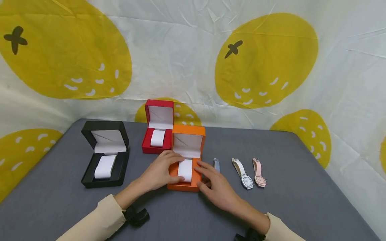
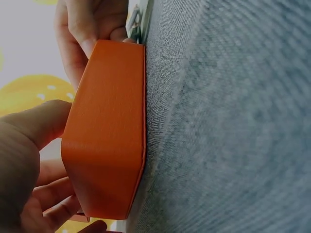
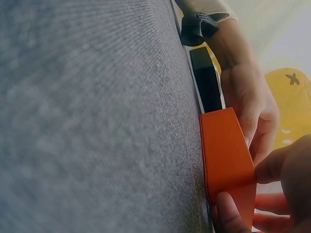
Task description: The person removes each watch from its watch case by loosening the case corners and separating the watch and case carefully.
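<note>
An orange watch box [image 1: 184,188], lid raised, stands on the grey table with a white cushion [image 1: 185,170] inside. My left hand [image 1: 159,170] grips its left side, thumb over the front near the cushion and fingers toward the back. At the box's right side, my right hand [image 1: 218,189] holds the wall with bent fingers. The left wrist view shows the orange front wall [image 2: 104,107] between both hands. In the right wrist view, a right fingertip [image 3: 226,206] presses low on the box's side. A blue-strapped watch [image 1: 216,164] lies partly hidden behind my right hand.
Left of the orange box stands an open black watch box [image 1: 120,169] with a white cushion. Behind it is an open red one [image 1: 147,140]. A white watch [image 1: 243,174] and a pink watch [image 1: 258,172] lie to the right. A patterned curtain [image 1: 181,50] hangs behind the table.
</note>
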Demonstrator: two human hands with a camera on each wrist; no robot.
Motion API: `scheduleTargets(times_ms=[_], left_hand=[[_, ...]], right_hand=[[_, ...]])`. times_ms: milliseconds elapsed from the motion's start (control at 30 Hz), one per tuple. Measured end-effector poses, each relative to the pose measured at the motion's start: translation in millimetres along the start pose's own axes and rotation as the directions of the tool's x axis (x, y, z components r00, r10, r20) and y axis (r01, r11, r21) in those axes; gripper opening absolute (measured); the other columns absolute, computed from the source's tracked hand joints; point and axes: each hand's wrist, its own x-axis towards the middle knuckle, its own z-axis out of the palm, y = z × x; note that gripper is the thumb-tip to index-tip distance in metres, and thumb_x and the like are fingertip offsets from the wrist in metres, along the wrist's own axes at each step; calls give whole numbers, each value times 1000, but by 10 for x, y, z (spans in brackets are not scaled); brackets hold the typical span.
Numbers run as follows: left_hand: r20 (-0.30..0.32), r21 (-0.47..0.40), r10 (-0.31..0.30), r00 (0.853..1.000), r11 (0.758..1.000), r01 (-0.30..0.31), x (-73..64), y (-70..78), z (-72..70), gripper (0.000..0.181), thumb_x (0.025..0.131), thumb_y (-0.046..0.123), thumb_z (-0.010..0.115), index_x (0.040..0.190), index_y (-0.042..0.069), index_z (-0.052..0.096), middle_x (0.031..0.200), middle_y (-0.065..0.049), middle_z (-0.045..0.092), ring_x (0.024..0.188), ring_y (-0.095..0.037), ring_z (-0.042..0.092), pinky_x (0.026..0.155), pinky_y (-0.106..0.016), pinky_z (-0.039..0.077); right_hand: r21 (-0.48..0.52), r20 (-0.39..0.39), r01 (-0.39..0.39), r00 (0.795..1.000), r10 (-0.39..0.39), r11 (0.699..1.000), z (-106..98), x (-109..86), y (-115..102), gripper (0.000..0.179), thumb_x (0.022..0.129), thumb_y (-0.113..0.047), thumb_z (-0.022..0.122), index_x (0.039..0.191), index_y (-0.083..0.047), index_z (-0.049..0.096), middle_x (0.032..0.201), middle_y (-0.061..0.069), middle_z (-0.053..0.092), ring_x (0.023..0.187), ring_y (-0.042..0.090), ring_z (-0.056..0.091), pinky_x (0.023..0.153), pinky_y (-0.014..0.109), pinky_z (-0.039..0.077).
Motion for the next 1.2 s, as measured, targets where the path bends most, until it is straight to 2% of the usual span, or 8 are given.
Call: scheduleTargets(times_ms=[200, 333, 433, 533, 667, 733, 933, 1200], left_hand=[[-11, -34, 27, 1000, 999, -28, -44, -16, -13, 59, 73, 31, 83, 125, 11, 62, 126, -4, 55, 116, -19, 44, 94, -41, 46], [-91, -60, 43, 995, 997, -49, -92, -21, -70, 56, 75, 27, 82, 125, 11, 62, 127, -4, 54, 113, -19, 48, 91, -42, 48], [-205, -128, 45, 978, 989, -72, -93, -47, -145, 50, 79, 21, 79, 124, 9, 62, 124, -5, 57, 108, -23, 53, 87, -43, 51], [-312, -245, -4, 950, 966, -77, -49, -76, -236, 45, 82, 16, 77, 124, 9, 62, 117, -4, 61, 99, -23, 59, 82, -41, 53], [-378, -376, -98, 920, 925, -57, 46, -101, -358, 44, 86, 19, 73, 128, 14, 60, 118, -3, 60, 99, -24, 61, 81, -39, 54], [-370, -423, -130, 920, 905, -42, 96, -110, -405, 46, 88, 21, 71, 132, 17, 57, 124, -3, 59, 104, -26, 59, 84, -41, 52], [-280, -503, -176, 944, 864, 12, 213, -112, -455, 52, 90, 30, 67, 139, 21, 52, 133, -5, 55, 114, -26, 56, 87, -42, 51], [-227, -513, -191, 955, 857, 50, 253, -87, -446, 52, 90, 33, 67, 139, 31, 50, 132, 1, 56, 114, -25, 56, 83, -37, 53]], right_hand=[[10, -2, 1, 1000, -1, 1000, 15, 7, 12, 46, 87, -5, 66, 132, -3, 56, 144, 7, 43, 80, 7, 59, 69, 23, 52], [20, 3, 4, 1000, -4, 1000, 5, 9, 12, 46, 87, -5, 66, 131, -5, 57, 143, 8, 44, 80, 8, 58, 67, 23, 52], [33, -26, 13, 1000, -13, 999, -43, 20, 2, 45, 86, -3, 66, 130, -4, 57, 141, 10, 45, 80, 9, 58, 66, 24, 52], [42, -90, 28, 996, -24, 999, -144, 46, -33, 43, 86, -1, 66, 128, -4, 58, 140, 12, 47, 82, 11, 59, 68, 26, 53], [60, -175, 34, 984, -23, 998, -298, 111, -105, 43, 89, -3, 64, 131, -5, 56, 139, 10, 47, 88, 13, 62, 73, 30, 54], [92, -197, 11, 980, 7, 996, -359, 147, -131, 44, 91, -6, 64, 134, -8, 53, 131, 8, 52, 87, 14, 64, 74, 31, 54], [182, -189, -108, 972, 143, 977, -468, 276, -149, 49, 95, -23, 61, 140, -20, 43, 106, 7, 64, 79, 14, 66, 74, 32, 53], [234, -183, -109, 971, 154, 966, -517, 461, -180, 52, 96, -27, 59, 144, -21, 40, 139, -1, 48, 86, 17, 67, 63, 33, 52]])
